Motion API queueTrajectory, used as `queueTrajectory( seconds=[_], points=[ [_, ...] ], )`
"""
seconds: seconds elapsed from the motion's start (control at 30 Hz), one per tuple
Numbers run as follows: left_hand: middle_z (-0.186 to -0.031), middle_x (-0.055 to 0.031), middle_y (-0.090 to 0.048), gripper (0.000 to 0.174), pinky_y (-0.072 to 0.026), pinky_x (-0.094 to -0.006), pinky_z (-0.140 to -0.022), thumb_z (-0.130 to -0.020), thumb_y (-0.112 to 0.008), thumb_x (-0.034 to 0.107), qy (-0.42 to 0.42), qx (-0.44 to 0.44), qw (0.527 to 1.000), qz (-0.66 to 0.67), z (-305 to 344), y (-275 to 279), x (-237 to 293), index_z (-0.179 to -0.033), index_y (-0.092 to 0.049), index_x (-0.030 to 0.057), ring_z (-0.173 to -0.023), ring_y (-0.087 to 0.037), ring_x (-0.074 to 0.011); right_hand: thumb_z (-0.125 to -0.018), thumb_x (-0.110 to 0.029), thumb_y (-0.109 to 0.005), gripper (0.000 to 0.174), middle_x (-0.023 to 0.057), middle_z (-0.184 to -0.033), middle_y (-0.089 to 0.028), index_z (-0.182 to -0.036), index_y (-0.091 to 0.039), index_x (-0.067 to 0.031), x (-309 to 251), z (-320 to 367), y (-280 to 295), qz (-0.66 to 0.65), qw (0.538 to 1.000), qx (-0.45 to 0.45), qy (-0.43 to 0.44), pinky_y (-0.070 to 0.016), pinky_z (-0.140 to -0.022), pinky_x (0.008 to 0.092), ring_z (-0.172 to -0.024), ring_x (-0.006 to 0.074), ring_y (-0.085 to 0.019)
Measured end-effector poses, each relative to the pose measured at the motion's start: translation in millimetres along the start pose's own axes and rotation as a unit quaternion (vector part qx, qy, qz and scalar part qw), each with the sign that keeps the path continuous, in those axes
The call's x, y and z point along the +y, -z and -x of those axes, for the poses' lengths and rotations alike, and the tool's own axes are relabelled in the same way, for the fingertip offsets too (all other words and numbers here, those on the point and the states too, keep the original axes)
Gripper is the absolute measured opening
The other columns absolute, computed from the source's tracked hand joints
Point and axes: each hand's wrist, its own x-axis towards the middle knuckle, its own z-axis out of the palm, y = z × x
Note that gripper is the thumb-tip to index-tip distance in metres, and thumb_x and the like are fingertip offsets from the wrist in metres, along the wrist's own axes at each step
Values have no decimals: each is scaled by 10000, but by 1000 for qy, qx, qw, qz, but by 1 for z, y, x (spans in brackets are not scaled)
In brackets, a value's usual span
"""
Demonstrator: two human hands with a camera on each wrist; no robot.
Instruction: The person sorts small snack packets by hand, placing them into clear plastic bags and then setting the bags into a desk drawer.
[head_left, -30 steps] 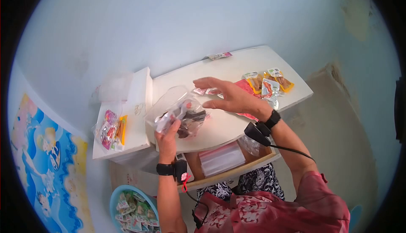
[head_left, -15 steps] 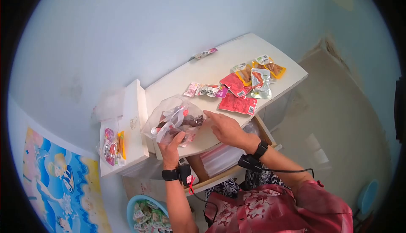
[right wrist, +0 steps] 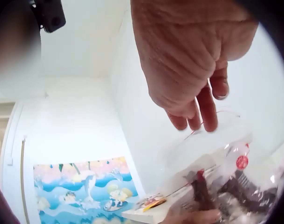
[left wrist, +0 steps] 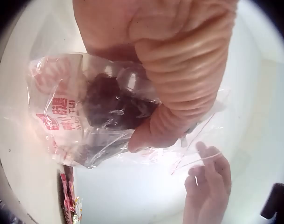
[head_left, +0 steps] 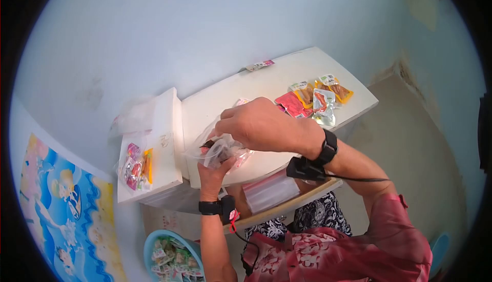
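Note:
My left hand grips a clear plastic zip bag over the front left part of the white tabletop. In the left wrist view the thumb presses the side of the bag, which carries red printing and has dark brown pieces inside. My right hand reaches over the bag's top. Its fingers hang down, loosely bent and spread, by the red-lined mouth of the bag in the right wrist view. Seen from the left wrist, the right hand lies close to that red line.
Yellow snack packets, a silver packet and a red packet lie at the table's right. More packets are on the left side shelf. The open drawer holds plastic bags. Below stands a blue basin of green packets.
My right hand first moved down to the bag's right side, then up over its mouth. The left hand still holds the bag, now with its mouth turned more upward.

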Motion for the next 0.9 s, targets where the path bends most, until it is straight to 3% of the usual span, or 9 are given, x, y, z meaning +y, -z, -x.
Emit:
queueTrajectory(
  seconds=[0.03, 0.07, 0.17, 0.2, 0.3, 0.43, 0.63, 0.83, 0.9],
  points=[
    [-1176, -67, -671, 606, -565, -343, -909, -775, -866, 15, 13, 1, 1000, 10, 1, -1, 3, -1312, -586, 22, -1035, -667, -183, -815, -32, -654, 199, 87, -900, -706, -980, -735, -108, 1, -6, 1, 20, 998, -63, -1, -547, -634, 459, -803, 326, -700],
    [-1156, -64, -678, 598, -567, -345, -903, -774, -870, 20, 26, 3, 999, 20, 2, -1, 4, -1304, -593, 21, -1018, -670, -179, -778, -24, -670, 183, 94, -810, -701, -915, -754, -111, 0, -12, -1, 34, 997, -66, -1, -549, -641, 466, -783, 342, -700],
    [-1084, -55, -696, 549, -566, -335, -883, -774, -874, 36, 61, 8, 997, 40, 2, -2, 6, -1264, -627, 18, -960, -674, -169, -803, -63, -687, 200, 68, -756, -689, -959, -772, -156, 7, -23, 1, 88, 983, -159, 21, -531, -602, 453, -738, 328, -697],
    [-1041, -45, -705, 505, -562, -315, -853, -779, -871, 39, 44, 14, 998, 41, 1, -7, 16, -1234, -651, 16, -927, -671, -152, -780, -52, -673, 131, 95, -697, -666, -863, -753, -115, 8, -28, 0, 83, 983, -162, 11, -528, -610, 452, -739, 332, -693],
    [-1184, -90, -704, 595, -571, -329, -905, -814, -855, 38, 46, -7, 998, 48, -2, 0, 6, -1345, -590, -8, -1029, -687, -182, -755, -39, -656, 81, 121, -718, -671, -795, -715, -79, 5, -44, 10, 117, 965, -233, 7, -513, -608, 457, -725, 344, -677],
    [-1215, -106, -694, 626, -564, -334, -929, -806, -860, 44, 47, -3, 997, 68, -2, 3, 7, -1359, -573, -15, -1051, -684, -192, -733, -48, -667, 19, 133, -680, -640, -729, -649, -48, 13, -43, -8, 91, 976, -195, 27, -487, -596, 469, -707, 361, -652],
    [-1151, -57, -699, 548, -543, -308, -907, -796, -853, 21, 25, -10, 997, 79, 1, 0, 13, -1296, -628, 2, -1021, -669, -158, -758, -119, -717, 49, 113, -711, -675, -779, -704, -77, 17, -40, -17, 28, 978, -205, -1, -520, -629, 455, -741, 348, -682],
    [-1203, -113, -699, 562, -556, -341, -944, -837, -831, 40, 17, -47, 996, 70, -4, 6, 8, -1333, -578, -31, -1071, -687, -193, -805, -176, -705, 82, 95, -743, -668, -790, -681, -99, 23, -34, -28, 139, 966, -218, 8, -507, -599, 477, -725, 341, -684],
    [-1209, -116, -698, 563, -552, -338, -954, -843, -829, 38, 10, -57, 993, 104, -4, 4, 14, -1338, -574, -38, -1085, -683, -190, -819, -169, -685, 78, 89, -760, -671, -785, -669, -101, 25, -36, -18, 156, 973, -172, -9, -507, -593, 472, -714, 340, -682]
  ],
)
